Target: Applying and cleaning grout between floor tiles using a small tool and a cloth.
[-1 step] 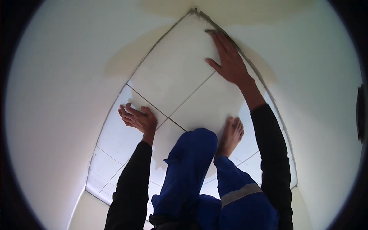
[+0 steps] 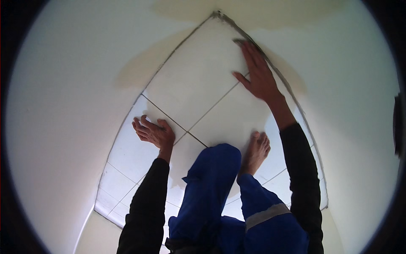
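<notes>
My right hand (image 2: 259,78) reaches far forward over the white floor tiles (image 2: 182,76), close to the joint at the foot of the right wall. Its fingers lie long and together, the thumb stands apart, and a thin dark flat piece (image 2: 239,41) sticks out from under the fingertips. Most of that piece is hidden, so its kind cannot be told. A dark grey line of grout (image 2: 277,76) runs along this joint. My left hand (image 2: 155,132) rests on a tile near the left wall, its fingers loosely curled and apart, with nothing in it.
White walls (image 2: 72,97) with beige damp-looking patches (image 2: 148,63) meet at a far corner (image 2: 217,13). My blue-trousered knee (image 2: 220,158) and bare foot (image 2: 256,152) are on the tiles. A dark object (image 2: 397,127) shows at the right rim.
My right hand has slid a little back toward me and to the right along the wall joint, with the dark piece. My left hand stays on its tile.
</notes>
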The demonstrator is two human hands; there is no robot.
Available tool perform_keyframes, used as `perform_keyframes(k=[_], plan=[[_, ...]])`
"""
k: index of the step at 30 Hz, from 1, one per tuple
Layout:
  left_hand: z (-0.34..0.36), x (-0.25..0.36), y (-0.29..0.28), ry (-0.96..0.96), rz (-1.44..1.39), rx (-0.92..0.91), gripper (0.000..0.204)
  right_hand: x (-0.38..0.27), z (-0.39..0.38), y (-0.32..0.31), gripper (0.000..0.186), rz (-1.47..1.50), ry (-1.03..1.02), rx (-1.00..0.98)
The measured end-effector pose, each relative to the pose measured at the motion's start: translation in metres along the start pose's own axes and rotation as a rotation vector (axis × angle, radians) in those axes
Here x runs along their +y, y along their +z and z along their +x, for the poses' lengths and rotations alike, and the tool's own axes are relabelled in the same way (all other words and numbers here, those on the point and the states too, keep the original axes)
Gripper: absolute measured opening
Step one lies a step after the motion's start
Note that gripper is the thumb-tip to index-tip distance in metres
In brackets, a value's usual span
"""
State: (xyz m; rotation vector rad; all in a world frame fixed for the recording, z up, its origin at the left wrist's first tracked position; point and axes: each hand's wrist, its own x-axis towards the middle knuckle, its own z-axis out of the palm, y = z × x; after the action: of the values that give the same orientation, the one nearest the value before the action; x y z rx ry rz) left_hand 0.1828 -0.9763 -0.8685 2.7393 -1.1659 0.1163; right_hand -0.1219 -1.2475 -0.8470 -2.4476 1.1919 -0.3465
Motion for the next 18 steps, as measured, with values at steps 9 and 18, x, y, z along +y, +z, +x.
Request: perform_keyframes(k=[9,18], plan=[[-0.003,0.012,0.008,0.009,-0.028,-0.008,0.060,0.002,0.041,0.004,0.093,-0.054,-0.027,0.009],[0.003,0.010,-0.003,-0.033,-0.017,-0.032,0.067,-0.015,-0.033,0.000,0.091,-0.009,0.078,0.014]])
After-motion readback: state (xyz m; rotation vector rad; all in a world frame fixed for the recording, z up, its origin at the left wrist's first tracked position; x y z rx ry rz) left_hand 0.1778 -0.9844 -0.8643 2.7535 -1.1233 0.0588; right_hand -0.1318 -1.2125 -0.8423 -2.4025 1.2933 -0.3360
